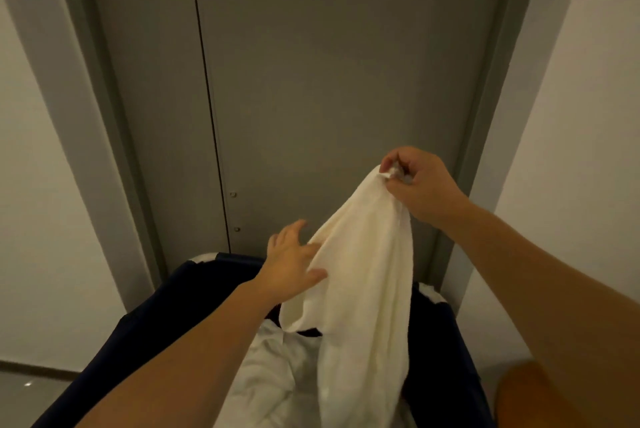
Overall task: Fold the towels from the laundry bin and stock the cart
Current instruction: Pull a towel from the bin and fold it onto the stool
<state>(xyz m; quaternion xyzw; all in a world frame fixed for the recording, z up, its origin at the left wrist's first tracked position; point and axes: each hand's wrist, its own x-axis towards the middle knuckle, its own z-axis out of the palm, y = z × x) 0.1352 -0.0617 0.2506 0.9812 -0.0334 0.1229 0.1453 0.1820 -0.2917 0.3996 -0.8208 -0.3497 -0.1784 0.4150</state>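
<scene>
A white towel point(363, 289) hangs in the air above the dark blue laundry bin point(145, 327). My right hand point(420, 185) pinches its top corner and holds it up high. My left hand point(292, 261) is lower and to the left, fingers spread, its fingertips touching the towel's left edge without gripping it. The towel's lower end drops out of view at the bottom. More white laundry point(273, 368) lies crumpled inside the bin.
A grey double door point(311, 81) stands close behind the bin, framed by pale walls point(45, 219) on both sides. An orange-brown object point(519, 393) shows at the bottom right corner. A strip of grey floor point(31, 396) lies at the lower left.
</scene>
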